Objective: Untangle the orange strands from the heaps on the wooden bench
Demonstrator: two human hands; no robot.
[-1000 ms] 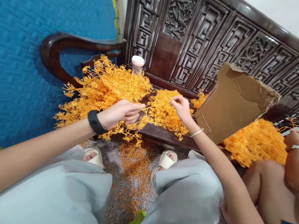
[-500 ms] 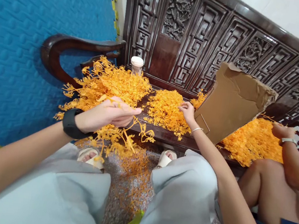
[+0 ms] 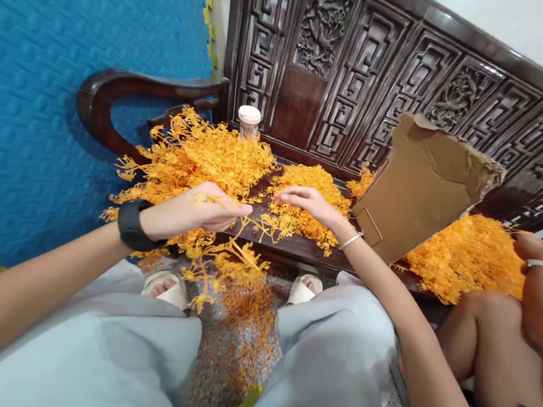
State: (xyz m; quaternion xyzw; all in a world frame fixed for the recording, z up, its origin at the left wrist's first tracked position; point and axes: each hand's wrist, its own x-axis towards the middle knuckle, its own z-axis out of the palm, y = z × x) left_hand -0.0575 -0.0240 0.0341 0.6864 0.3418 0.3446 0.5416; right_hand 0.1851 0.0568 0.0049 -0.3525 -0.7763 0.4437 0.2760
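The left hand [image 3: 200, 210] pinches an orange sprig [image 3: 223, 261] at the bench [image 3: 290, 246] front edge; the right hand [image 3: 309, 203] lies open on the middle pile [image 3: 309, 182], beside a leaning cardboard sheet [image 3: 420, 184].

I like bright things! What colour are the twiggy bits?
Orange-yellow: the plastic sprigs, clearest in the head view.

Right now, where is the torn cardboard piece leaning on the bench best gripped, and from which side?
Probably the cardboard piece's free upper edge, from above: it leans tilted against the bench back, its lower edge sits among the orange sprigs, and the top stands clear.
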